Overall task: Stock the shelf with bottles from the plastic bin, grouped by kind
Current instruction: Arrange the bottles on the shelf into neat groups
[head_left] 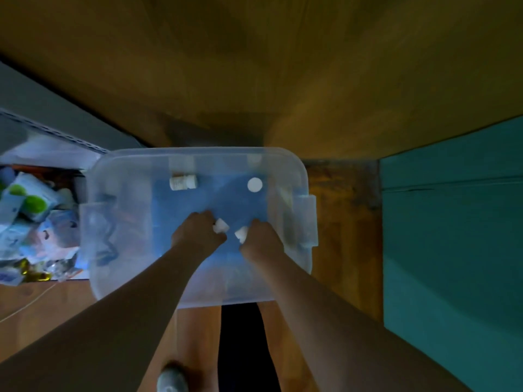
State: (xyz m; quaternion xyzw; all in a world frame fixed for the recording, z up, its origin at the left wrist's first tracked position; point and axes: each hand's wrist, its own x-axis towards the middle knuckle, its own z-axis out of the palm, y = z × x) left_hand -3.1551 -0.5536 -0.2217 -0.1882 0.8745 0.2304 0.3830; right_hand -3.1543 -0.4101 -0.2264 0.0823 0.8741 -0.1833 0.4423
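Note:
A clear plastic bin [297, 171] sits on the wooden floor below me, its bottom showing blue. Both my hands are inside it. My left hand [196, 232] grips a small white-capped bottle [220, 225]. My right hand [261, 237] grips another white-capped bottle [241, 232] close beside the first. Farther back in the bin a small bottle with a white cap lies on its side [183, 182], and another stands upright, showing only its round white cap [254, 184].
To the left stands a grey shelf [56, 131] and a pile of boxes and packets [31, 219]. A teal surface [452, 227] fills the right side. My foot [172, 380] shows on the floor at the bottom.

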